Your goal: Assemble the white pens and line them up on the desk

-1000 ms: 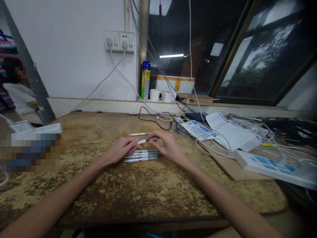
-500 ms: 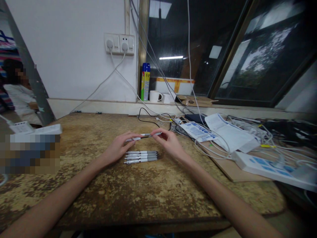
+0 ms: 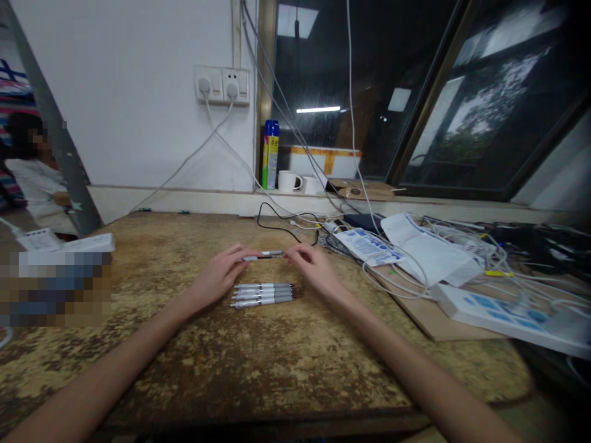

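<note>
My left hand (image 3: 224,271) is closed around the white rear barrel of a pen (image 3: 250,258), held level above the table. From that barrel a thin dark refill (image 3: 264,257) runs toward my right hand (image 3: 307,261), whose fingertips are pinched at the pen's front end. What exactly lies within the right fingertips is hidden. Just behind the refill is another white and grey pen piece (image 3: 272,253); whether it rests on the table or is held I cannot tell. Nearer to me, several white and grey pens (image 3: 263,294) lie side by side in a row, their grey ends to the right.
The worn wooden table (image 3: 258,363) fills the foreground. Tangled cables, paper packets (image 3: 369,245) and a white power strip (image 3: 498,314) crowd its right side. Another power strip (image 3: 87,245) is at the left. A spray can (image 3: 270,157) and mug (image 3: 289,180) stand on the sill. A person (image 3: 34,172) sits far left.
My right hand has moved slightly left and down, closer to my left hand. The grey tip that stuck out past my right fingers no longer shows. The row of pens stays put.
</note>
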`<state>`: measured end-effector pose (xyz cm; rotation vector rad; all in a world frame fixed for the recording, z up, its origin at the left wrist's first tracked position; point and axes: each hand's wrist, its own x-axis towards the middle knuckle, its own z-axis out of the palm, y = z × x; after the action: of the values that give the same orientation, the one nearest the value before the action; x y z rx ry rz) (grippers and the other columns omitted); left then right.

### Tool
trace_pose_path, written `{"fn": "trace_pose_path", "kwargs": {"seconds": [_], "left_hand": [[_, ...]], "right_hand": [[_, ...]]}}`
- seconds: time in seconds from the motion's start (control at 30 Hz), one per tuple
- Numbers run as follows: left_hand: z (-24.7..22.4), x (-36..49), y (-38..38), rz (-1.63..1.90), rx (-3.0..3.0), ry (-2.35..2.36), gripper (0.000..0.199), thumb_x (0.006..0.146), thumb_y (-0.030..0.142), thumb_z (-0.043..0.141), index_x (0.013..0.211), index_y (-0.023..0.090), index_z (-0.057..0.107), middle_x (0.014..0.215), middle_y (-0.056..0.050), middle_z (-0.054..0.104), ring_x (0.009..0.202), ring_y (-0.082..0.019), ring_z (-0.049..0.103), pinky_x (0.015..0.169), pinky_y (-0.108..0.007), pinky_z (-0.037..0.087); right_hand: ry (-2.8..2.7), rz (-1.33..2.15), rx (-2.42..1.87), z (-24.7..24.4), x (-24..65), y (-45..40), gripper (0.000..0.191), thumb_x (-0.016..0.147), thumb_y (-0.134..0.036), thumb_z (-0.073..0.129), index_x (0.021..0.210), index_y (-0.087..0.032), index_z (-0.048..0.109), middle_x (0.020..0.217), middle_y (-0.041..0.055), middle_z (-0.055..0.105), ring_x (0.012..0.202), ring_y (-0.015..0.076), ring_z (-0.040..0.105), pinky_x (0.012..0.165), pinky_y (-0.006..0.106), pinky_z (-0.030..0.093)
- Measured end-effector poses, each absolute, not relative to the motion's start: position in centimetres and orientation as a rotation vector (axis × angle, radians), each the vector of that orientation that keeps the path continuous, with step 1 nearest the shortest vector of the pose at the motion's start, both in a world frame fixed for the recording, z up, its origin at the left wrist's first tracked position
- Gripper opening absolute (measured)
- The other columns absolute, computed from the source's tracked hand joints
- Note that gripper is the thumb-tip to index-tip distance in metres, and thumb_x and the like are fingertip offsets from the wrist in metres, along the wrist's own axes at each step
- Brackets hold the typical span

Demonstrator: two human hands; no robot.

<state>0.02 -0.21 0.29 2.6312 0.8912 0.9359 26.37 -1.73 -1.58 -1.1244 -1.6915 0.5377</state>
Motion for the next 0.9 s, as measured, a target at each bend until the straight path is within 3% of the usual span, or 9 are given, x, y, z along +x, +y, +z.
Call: {"fn": "trace_pose_path", "kwargs": {"seconds": [0.2, 0.43, 0.6, 0.73, 0.9], "left_hand": [[0.1, 0.2, -0.2, 0.86, 2.669, 0.831, 0.041, 0.107, 0.026, 0.034, 0.137, 0.031, 0.061, 0.122, -0.006, 0.062, 0.116, -0.022, 0.059, 0.105, -0.037, 0.046], [-0.2, -0.3, 0.5, 0.972, 2.588, 0.976, 0.041, 0.106, 0.034, 0.038, 0.144, 0.028, 0.054, 0.143, -0.005, 0.06, 0.132, -0.025, 0.054, 0.115, -0.043, 0.039], [-0.7, -1.2, 1.7, 1.074, 2.526, 1.037, 0.037, 0.105, 0.034, 0.041, 0.135, 0.023, 0.06, 0.138, -0.007, 0.063, 0.127, -0.024, 0.058, 0.113, -0.043, 0.042], [-1.0, -1.5, 1.9, 1.051, 2.489, 1.072, 0.038, 0.103, 0.036, 0.045, 0.136, 0.023, 0.059, 0.136, -0.008, 0.066, 0.124, -0.025, 0.061, 0.109, -0.044, 0.045], [-0.8, -1.5, 1.8, 1.021, 2.487, 1.088, 0.032, 0.102, 0.039, 0.048, 0.123, 0.024, 0.067, 0.125, -0.006, 0.071, 0.115, -0.026, 0.065, 0.104, -0.043, 0.048]], "right_hand": [[-1.764, 0.708, -1.038, -2.2, 25.6, -1.7, 0.037, 0.097, -0.048, 0.052, 0.08, -0.019, 0.067, 0.079, 0.0024, 0.066, 0.078, 0.0186, 0.059, 0.074, 0.029, 0.043], [-1.643, 0.713, -1.069, -2.1, 27.1, -1.1, 0.036, 0.095, -0.048, 0.054, 0.079, -0.019, 0.066, 0.077, 0.0019, 0.064, 0.076, 0.0185, 0.057, 0.073, 0.029, 0.04], [-1.585, 0.632, -1.075, -2.1, 27.8, -0.6, 0.034, 0.091, -0.05, 0.06, 0.082, -0.018, 0.068, 0.078, 0.0031, 0.066, 0.077, 0.0197, 0.059, 0.074, 0.03, 0.042], [-1.557, 0.573, -1.067, -2.3, 27.9, -0.4, 0.031, 0.087, -0.048, 0.065, 0.089, -0.018, 0.07, 0.087, 0.0057, 0.07, 0.08, 0.0209, 0.062, 0.076, 0.032, 0.045], [-1.514, 0.563, -1.032, -2.1, 27.6, -0.6, 0.026, 0.083, -0.044, 0.07, 0.091, -0.019, 0.07, 0.095, 0.0074, 0.074, 0.082, 0.0213, 0.066, 0.078, 0.033, 0.05]]}}
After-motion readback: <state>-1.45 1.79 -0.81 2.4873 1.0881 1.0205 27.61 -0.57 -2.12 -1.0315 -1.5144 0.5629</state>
